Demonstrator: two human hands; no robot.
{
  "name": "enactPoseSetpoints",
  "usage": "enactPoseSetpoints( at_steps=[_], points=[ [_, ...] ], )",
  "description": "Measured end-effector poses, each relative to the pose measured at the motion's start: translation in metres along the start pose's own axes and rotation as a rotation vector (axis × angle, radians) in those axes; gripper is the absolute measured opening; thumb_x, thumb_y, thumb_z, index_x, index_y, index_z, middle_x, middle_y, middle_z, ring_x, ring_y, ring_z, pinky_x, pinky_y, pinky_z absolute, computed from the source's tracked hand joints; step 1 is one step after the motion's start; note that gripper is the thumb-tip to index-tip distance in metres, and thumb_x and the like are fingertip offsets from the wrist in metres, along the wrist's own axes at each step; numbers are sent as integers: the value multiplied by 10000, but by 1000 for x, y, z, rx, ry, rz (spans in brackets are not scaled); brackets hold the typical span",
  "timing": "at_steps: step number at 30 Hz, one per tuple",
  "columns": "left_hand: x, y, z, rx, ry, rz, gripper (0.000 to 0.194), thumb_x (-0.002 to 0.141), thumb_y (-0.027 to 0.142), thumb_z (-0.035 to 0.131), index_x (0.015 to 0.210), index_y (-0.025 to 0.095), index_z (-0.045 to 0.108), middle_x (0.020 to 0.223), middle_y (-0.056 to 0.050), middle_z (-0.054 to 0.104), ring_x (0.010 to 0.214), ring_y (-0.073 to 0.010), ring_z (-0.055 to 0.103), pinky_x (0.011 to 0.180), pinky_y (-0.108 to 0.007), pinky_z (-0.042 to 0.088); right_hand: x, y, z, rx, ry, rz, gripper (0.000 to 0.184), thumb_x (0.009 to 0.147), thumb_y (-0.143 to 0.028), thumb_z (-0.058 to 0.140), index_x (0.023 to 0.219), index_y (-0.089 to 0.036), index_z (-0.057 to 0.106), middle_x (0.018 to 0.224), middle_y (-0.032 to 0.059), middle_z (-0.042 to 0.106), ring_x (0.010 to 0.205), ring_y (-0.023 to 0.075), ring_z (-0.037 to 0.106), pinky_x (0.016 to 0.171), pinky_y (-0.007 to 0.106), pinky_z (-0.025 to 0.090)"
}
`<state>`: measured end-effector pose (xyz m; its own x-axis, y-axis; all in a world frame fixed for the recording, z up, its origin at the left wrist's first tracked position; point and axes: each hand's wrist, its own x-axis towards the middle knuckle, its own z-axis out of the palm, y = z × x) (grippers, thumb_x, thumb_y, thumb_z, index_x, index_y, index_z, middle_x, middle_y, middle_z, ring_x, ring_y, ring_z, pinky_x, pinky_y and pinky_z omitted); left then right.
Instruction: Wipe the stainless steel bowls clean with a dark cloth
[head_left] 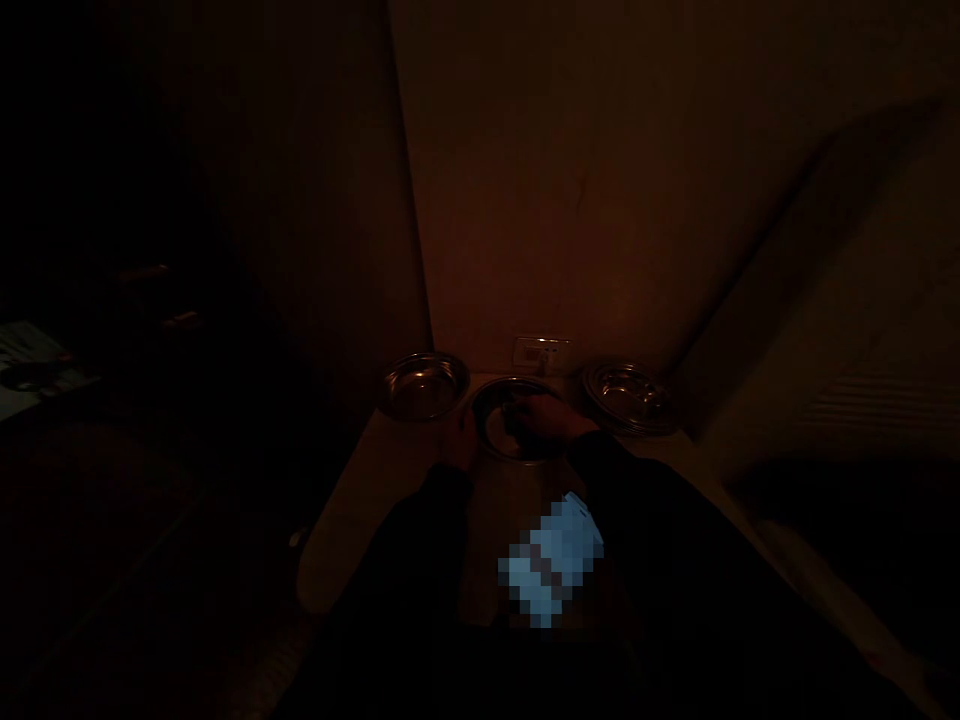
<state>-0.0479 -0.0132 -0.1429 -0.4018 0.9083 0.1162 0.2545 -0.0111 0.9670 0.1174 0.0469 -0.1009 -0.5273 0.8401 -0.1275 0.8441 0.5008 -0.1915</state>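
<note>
The picture is very dark. A round metal bowl [525,461] stands in the middle of a small table, with something pale on its bottom. At its left rim, my left hand [459,438] grips the side, though shadow hides most of the fingers. My right hand [546,415] reaches over the bowl from the right, its fingers bent together and pointing down inside. What they hold, if anything, is too dark to make out.
Another metal bowl [424,388] stands at the table's back left, and stacked metal dishes [628,395] at the back right. A lit phone [555,560], blurred, lies near me. Behind the table [352,525], a wall socket [541,351] holds a plug.
</note>
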Motion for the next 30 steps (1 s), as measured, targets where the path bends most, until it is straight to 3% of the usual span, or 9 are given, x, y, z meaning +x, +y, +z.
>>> enactPoseSetpoints(
  at_steps=[9, 13, 23, 27, 30],
  points=[
    [2, -6, 3, -86, -57, 14, 373, 888, 300, 416, 1108, 114, 654, 1185, -132, 656, 1119, -224, 593, 1019, -376, 409, 12, 10, -5, 24, 11, -40, 318, 903, -343, 540, 1175, -179, 560, 1192, 87, 579, 1021, 214, 583, 864, 428, 488],
    [12, -6, 6, -130, -42, -31, 340, 855, 293, 478, 1092, 127, 657, 1186, -124, 657, 1163, -242, 563, 1038, -402, 387, 10, 10, -7, 7, 37, -34, 294, 896, -272, 515, 1167, -220, 616, 1185, 84, 639, 1093, 213, 579, 924, 312, 429],
    [29, 2, 18, -162, -61, -173, 367, 875, 253, 428, 1170, 114, 597, 1322, -136, 559, 1230, -230, 512, 1056, -360, 379, 18, 9, -15, -81, 16, -70, 250, 864, -243, 493, 1014, -178, 682, 1061, 116, 696, 962, 221, 646, 791, 266, 450],
    [27, 3, 16, -196, -126, -162, 371, 896, 228, 380, 1183, 121, 590, 1288, -108, 592, 1196, -209, 539, 1049, -346, 387, 18, 9, -15, -108, -8, -84, 253, 875, -239, 470, 1009, -186, 677, 1047, 114, 697, 950, 228, 648, 767, 276, 449],
    [27, 5, 15, -165, -103, -203, 348, 896, 231, 395, 1151, 139, 614, 1281, -95, 599, 1202, -220, 532, 1058, -362, 373, 18, 10, -14, -131, -19, -83, 259, 883, -243, 456, 1017, -191, 671, 1042, 111, 695, 938, 238, 647, 759, 294, 447]
  ],
)
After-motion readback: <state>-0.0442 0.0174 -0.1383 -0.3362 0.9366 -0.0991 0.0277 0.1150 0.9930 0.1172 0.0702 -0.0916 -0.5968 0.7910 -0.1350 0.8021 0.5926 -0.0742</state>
